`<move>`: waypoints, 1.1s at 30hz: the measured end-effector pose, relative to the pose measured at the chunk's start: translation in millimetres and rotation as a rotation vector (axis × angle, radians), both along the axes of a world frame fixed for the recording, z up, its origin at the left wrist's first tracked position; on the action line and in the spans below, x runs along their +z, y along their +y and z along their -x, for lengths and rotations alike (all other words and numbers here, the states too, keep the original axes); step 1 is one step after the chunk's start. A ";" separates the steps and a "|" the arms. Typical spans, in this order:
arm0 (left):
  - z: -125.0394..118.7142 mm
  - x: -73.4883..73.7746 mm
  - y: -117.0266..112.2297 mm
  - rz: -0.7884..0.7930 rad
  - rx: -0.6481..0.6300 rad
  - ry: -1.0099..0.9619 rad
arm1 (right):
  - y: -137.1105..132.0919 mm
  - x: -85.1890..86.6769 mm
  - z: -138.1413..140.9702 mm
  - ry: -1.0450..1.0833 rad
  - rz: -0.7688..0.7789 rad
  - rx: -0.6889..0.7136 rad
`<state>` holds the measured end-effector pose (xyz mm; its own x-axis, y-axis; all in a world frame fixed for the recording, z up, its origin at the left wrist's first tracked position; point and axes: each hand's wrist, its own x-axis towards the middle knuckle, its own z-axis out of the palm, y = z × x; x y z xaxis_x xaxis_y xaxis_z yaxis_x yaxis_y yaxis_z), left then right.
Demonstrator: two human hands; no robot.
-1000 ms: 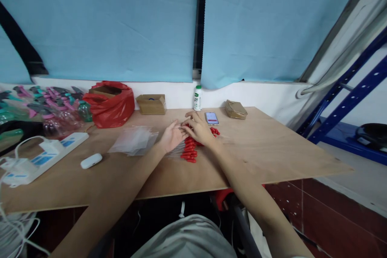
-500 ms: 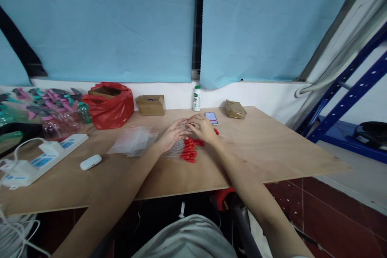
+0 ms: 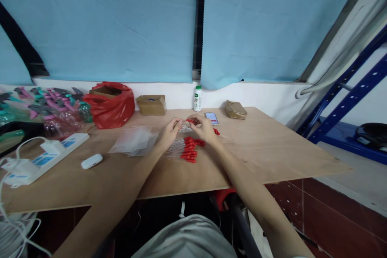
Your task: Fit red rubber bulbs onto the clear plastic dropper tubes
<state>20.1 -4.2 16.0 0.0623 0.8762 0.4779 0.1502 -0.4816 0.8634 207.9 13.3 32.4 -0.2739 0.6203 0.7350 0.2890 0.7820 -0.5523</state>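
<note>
Over table | right hand: grip pinching red piece | left hand: grip unclear

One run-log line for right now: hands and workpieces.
left hand: fingertips together, contents unclear; right hand: pinching red piece; table: red-ended rods, translucent sheets

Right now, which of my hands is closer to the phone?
Right. Your right hand is just left of the phone, slightly nearer you; your left hand is farther left.
</note>
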 end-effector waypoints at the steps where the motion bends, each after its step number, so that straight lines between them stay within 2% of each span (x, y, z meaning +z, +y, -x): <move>1: 0.3 -0.2 0.9 -0.017 0.005 0.016 | 0.0 -0.1 0.6 0.004 0.005 0.003; 7: 0.8 -0.1 1.8 -0.064 -0.029 0.022 | 1.4 -2.4 1.7 0.034 0.036 0.018; 17: 2.1 1.7 0.6 -0.120 0.001 0.065 | -2.7 0.1 0.1 -0.008 0.008 0.003; 33: 7.9 -4.0 6.5 -0.089 0.074 0.152 | -1.9 -4.1 -1.3 -0.044 -0.009 -0.031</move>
